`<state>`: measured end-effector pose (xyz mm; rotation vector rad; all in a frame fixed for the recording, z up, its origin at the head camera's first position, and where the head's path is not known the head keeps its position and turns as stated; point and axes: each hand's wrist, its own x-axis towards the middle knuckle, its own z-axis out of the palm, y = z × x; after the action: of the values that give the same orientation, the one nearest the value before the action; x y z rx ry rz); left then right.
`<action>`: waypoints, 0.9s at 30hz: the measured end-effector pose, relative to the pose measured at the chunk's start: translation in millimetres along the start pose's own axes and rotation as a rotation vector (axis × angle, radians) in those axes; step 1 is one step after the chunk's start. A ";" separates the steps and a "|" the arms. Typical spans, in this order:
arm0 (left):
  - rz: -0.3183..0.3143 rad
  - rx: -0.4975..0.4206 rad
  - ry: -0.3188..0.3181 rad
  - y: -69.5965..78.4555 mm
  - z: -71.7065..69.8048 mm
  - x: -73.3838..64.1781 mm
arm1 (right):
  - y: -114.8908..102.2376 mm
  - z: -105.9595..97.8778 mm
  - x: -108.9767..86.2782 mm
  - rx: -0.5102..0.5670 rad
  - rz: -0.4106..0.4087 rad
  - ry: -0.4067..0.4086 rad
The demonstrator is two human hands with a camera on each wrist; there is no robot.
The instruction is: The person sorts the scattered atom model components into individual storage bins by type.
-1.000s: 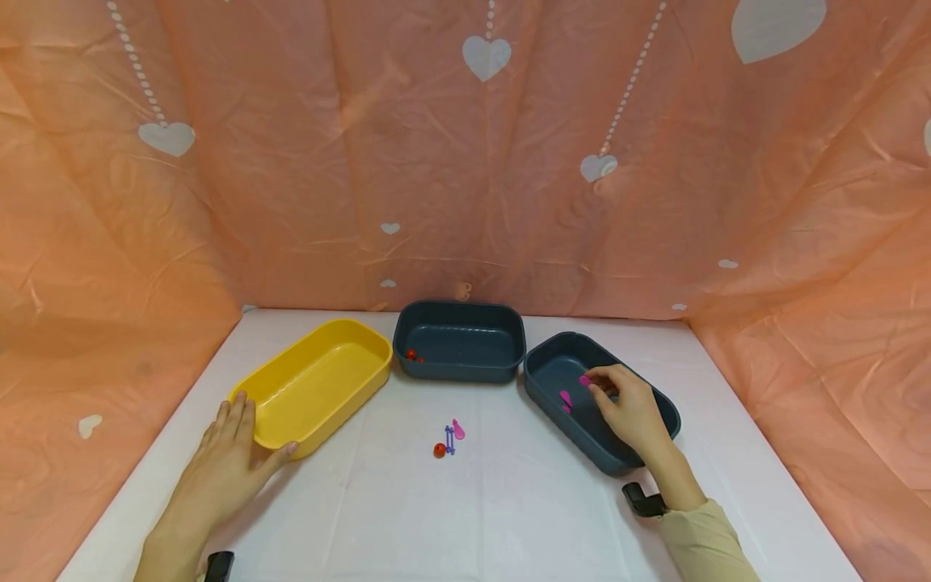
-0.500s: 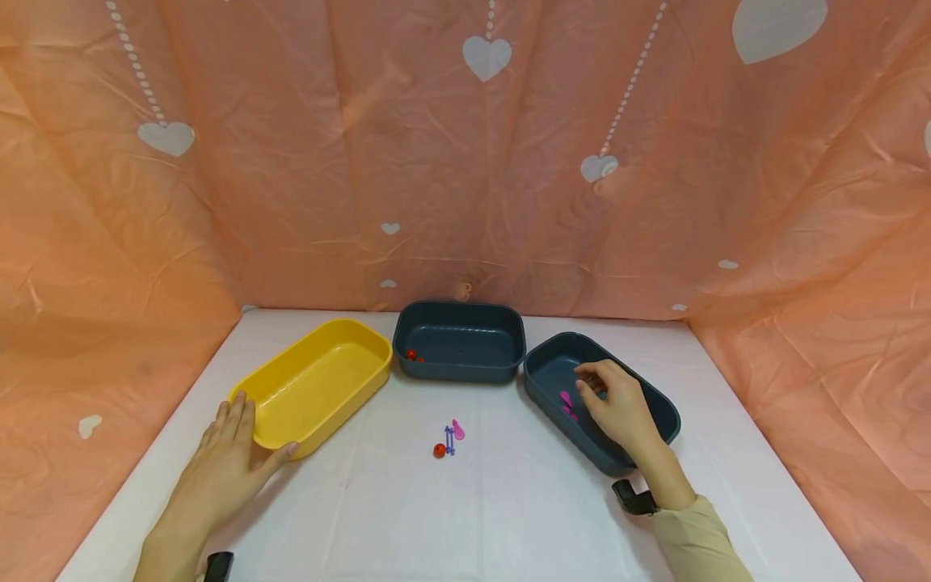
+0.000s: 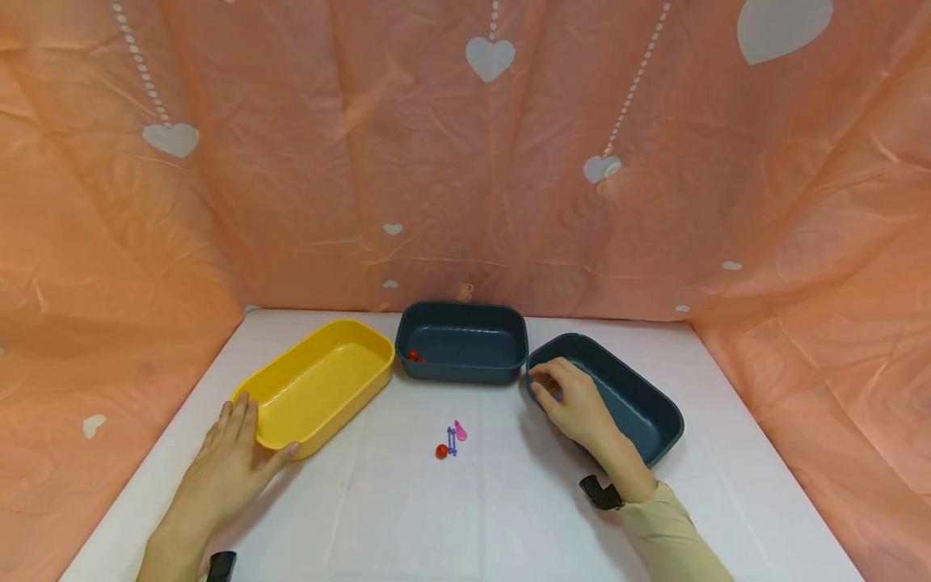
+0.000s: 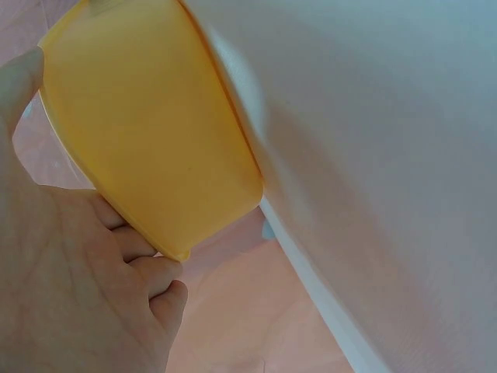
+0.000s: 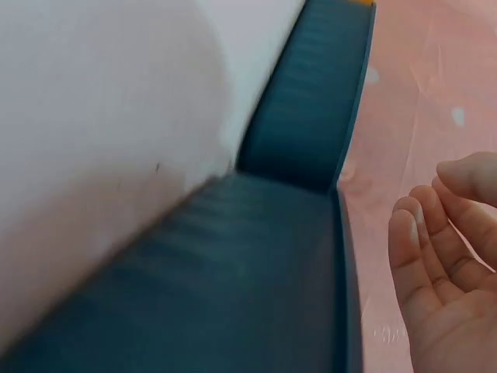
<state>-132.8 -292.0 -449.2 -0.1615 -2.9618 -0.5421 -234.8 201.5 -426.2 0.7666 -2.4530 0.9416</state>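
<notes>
My left hand rests on the near end of the yellow tray, fingers spread along its left rim and thumb at the near corner. In the left wrist view, fingertips touch the rim. Over the left edge of the right dark tray hovers my right hand, fingers loosely bent. The right wrist view shows nothing held, with thumb and fingertips apart. On the table between the hands lie a red bead, small purple bar-shaped pieces and a pink drop-shaped piece. The hand hides the pink pieces in the right tray.
A second dark tray stands at the back middle, with small red beads in its left corner. Its sides nearly meet the neighbouring trays. White cloth covers the table, and an orange curtain with hearts encloses it.
My right hand let go of a pink piece, which dropped into the right tray beside the others. It then moved left to that tray's edge. The left hand stayed put.
</notes>
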 end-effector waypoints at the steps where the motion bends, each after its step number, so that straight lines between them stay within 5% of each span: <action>1: 0.001 0.002 0.002 -0.1 0.2 -0.1 | -1.3 2.8 1.1 0.002 0.001 -0.014; 8: 0.009 0.003 0.018 -1.2 1.5 0.1 | -13.1 20.9 9.6 0.020 -0.011 -0.080; 27: 0.010 -0.001 0.021 -0.6 1.5 0.2 | -40.6 68.0 18.1 0.008 -0.231 -0.362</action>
<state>-133.2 -291.9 -450.7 -0.1701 -2.9388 -0.5405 -235.0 122.2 -443.9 1.2884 -2.5815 0.7803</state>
